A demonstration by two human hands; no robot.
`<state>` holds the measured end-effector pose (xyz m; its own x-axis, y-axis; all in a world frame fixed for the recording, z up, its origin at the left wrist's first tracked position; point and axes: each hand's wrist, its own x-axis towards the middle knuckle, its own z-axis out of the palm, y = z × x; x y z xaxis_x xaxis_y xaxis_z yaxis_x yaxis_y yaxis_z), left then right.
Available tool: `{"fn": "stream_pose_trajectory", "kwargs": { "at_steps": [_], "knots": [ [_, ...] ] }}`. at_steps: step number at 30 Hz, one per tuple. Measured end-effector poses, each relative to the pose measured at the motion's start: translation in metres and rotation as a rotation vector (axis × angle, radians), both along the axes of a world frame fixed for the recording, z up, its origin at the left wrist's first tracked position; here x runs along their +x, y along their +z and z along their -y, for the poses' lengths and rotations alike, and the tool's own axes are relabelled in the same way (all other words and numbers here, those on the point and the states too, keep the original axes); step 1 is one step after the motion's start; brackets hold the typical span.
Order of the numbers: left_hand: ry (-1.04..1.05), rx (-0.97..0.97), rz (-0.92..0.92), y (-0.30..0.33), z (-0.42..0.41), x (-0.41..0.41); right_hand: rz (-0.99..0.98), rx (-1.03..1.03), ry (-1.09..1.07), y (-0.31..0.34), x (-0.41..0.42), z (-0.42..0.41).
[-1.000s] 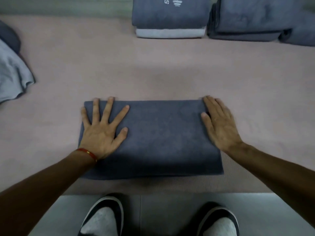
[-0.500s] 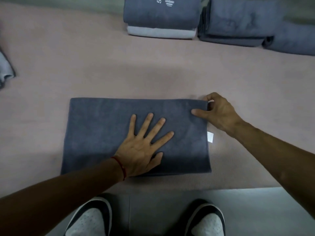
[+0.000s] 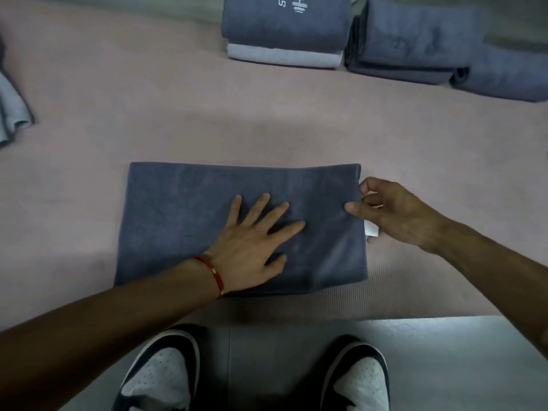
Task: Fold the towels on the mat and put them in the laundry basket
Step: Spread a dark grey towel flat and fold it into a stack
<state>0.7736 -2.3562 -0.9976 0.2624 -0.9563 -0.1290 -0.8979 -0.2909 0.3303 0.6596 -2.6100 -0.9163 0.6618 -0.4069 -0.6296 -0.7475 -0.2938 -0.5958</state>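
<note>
The right hand (image 3: pixel 394 212) has slid down the towel (image 3: pixel 184 221) edge — fingers pinching it — left hand (image 3: pixel 255 247) pressing flat, fingers spread.

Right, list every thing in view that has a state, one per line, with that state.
Dark grey towel: folded into a flat rectangle on the mat.
Left hand: open, pressed flat on the towel.
Right hand: pinching the towel's right edge.
White tag: sticking out at that edge.
Far towels: folded, stacked.
Pale towel: crumpled, unfolded.
</note>
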Motion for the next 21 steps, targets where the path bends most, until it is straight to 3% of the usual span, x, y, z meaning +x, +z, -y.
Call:
{"fn": "stream_pose_trajectory", "kwargs": {
  "at_steps": [3, 6, 8, 13, 16, 18, 21],
  "knots": [
    [0.323, -0.3, -0.521, 0.038, 0.004, -0.004, 0.126, 0.04, -0.051, 0.023, 0.015, -0.031],
    [0.641, -0.402, -1.026, 0.074, 0.003, -0.005, 0.209, 0.119, -0.087, 0.037, 0.037, -0.068],
    [0.859, -0.446, -1.244, 0.085, -0.008, -0.001, 0.212, 0.195, -0.063, 0.042, 0.053, -0.092],
    [1.222, -0.481, -1.385, 0.068, -0.064, 0.025, 0.014, 0.529, 0.171, 0.042, 0.081, -0.141],
    [1.294, -0.465, -1.301, 0.051, -0.094, 0.039, 0.009, 0.686, 0.197, 0.038, 0.093, -0.162],
    [1.322, -0.482, -1.188, 0.046, -0.108, 0.051, 0.051, 0.641, 0.218, 0.035, 0.099, -0.167],
    [1.338, -0.416, -0.963, 0.042, -0.126, 0.074, 0.057, 0.414, 0.331, 0.026, 0.104, -0.162]
  ]
}}
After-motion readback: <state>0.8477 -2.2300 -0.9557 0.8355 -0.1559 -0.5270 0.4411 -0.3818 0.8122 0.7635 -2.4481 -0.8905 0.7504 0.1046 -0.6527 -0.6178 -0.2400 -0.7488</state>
